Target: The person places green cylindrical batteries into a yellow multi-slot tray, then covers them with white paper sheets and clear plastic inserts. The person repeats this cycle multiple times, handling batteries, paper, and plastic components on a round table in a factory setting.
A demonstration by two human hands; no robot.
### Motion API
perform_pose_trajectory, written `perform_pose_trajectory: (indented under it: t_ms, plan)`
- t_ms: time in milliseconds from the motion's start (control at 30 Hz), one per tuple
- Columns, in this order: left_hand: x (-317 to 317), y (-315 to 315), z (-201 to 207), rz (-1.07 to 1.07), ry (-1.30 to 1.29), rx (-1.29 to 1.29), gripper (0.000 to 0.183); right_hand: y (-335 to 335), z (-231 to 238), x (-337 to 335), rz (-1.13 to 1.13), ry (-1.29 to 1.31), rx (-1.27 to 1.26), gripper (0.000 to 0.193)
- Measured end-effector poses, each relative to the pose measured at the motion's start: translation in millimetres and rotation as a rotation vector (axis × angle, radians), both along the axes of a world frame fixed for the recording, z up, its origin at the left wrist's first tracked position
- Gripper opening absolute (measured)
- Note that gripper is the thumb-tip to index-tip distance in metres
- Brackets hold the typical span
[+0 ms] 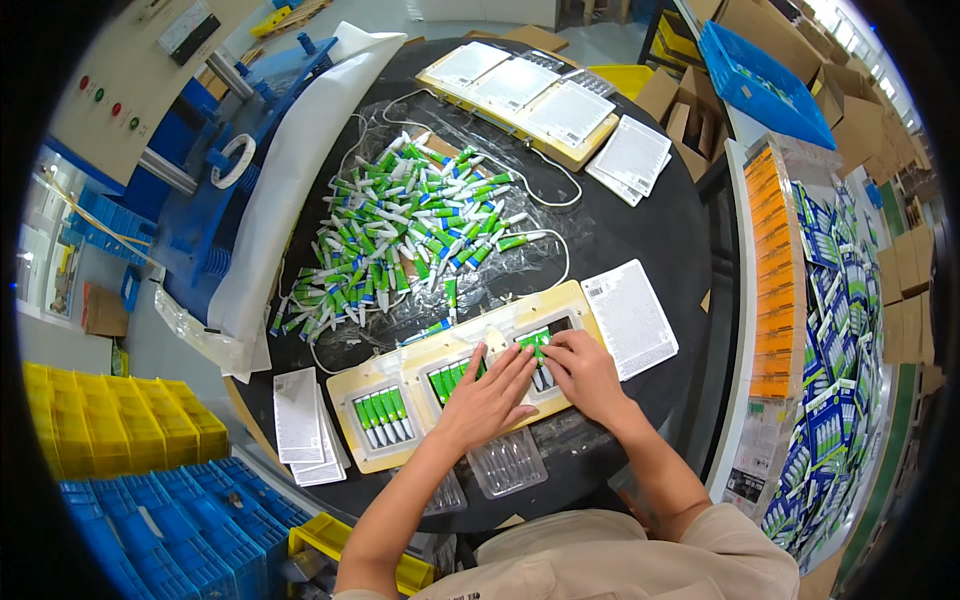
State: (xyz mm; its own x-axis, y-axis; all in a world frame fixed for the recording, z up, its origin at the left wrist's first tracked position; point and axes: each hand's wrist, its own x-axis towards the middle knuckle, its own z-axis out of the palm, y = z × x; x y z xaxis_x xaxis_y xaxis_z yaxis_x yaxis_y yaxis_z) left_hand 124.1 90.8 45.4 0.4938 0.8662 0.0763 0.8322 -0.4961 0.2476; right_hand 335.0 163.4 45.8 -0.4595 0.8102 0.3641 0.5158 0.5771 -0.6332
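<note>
Across the near side of the round black table lies a cream-coloured tray fixture (366, 378) with three framed compartments. Small green tubes with white tips (381, 414) stand in a row in its left compartment, and more lie in the middle and right ones. My left hand (485, 402) rests flat with fingers stretched over the middle compartment, its fingertips reaching the right one. At the right compartment, my right hand (588, 374) has its fingers bent and pinched on a small green tube (538, 341); the fingers partly cover it.
A large heap of tubes (410, 220) lies beyond the fixture. Printed white cards (632, 318) flank it, and clear blister shells (507, 463) lie at the near edge. A second fixture (560, 150) bearing cards stands far off. Blue machinery is left; packed cards (825, 400) are right.
</note>
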Motion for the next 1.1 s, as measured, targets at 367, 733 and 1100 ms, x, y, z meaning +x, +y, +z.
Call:
perform_pose_trajectory:
  t_ms: [367,733,1100]
  plan:
    - [-76,97,-16,0.935,-0.206,-0.228,0.033,173,-21,-61,-0.089,-0.377,0.092,0.008]
    - [-5,52,21,0.683,-0.411,0.299,0.024,132,1,-17,-0.066,0.024,0.31,0.011]
    - [100,20,-5,0.415,-0.259,0.576,0.022,-2,0,67,0.116,-0.133,0.441,0.036]
